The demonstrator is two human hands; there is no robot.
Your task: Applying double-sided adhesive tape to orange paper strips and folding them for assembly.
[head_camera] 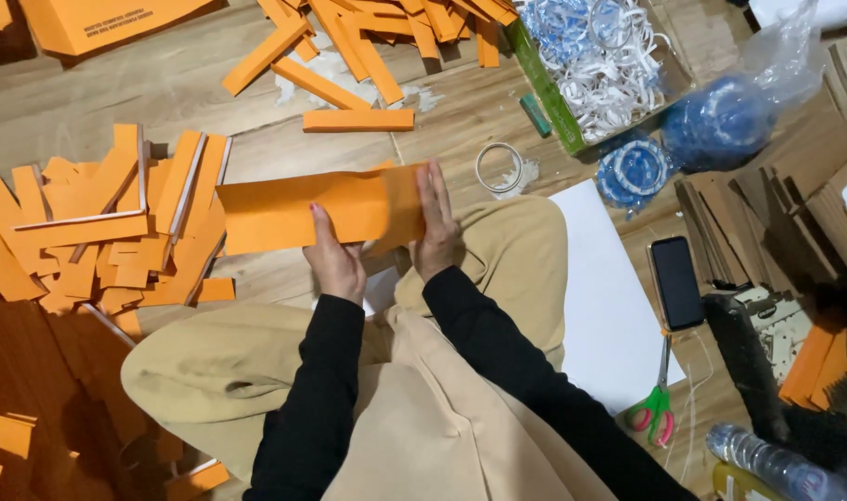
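Observation:
An orange paper sheet (pixel 294 211), long and flat, is held out over my lap and the wooden floor. My left hand (pixel 335 260) grips its lower edge near the middle, thumb on top. My right hand (pixel 436 227) lies flat on the sheet's right end, where a flap is folded over. Both arms wear black sleeves above tan trousers (pixel 498 250).
Piles of orange folded strips lie at left (pixel 108 223) and at the top (pixel 368 37). A tape roll (pixel 499 167), a box of white and blue paper shreds (pixel 600 65), blue tape rolls (pixel 632 172), a white sheet (pixel 609 297), a phone (pixel 676 281), scissors (pixel 655 404) and a bottle (pixel 776 464) lie at right.

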